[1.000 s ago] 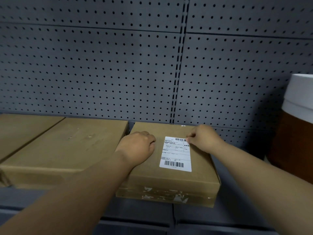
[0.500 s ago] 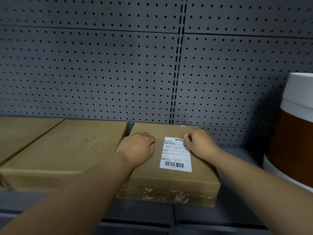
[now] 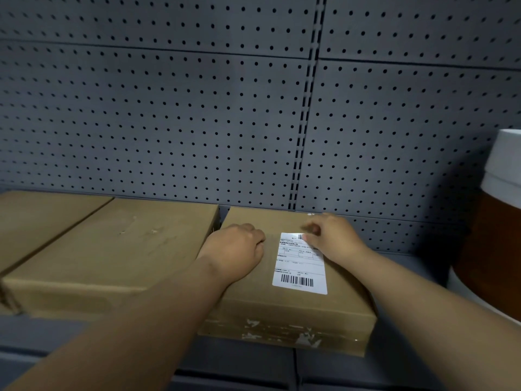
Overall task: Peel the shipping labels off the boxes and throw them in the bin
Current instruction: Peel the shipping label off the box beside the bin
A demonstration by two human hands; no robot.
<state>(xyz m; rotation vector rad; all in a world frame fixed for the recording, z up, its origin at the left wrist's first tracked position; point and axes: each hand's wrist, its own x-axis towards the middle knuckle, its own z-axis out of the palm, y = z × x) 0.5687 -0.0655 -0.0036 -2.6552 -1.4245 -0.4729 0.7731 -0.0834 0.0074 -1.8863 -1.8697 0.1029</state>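
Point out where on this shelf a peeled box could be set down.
Bare shelf shows only right of the labelled box, before the brown-and-white container. Leftward it is crowded: the middle box sits nearly against the labelled one, with another box beside it.

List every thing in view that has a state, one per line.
Shipping label: stuck mostly flat on the right box, far right corner under fingers.
Right box: closed, on the shelf.
Middle box: closed, no label showing.
Left hand: curled, pressing the right box.
Right hand: picking at the label's corner.
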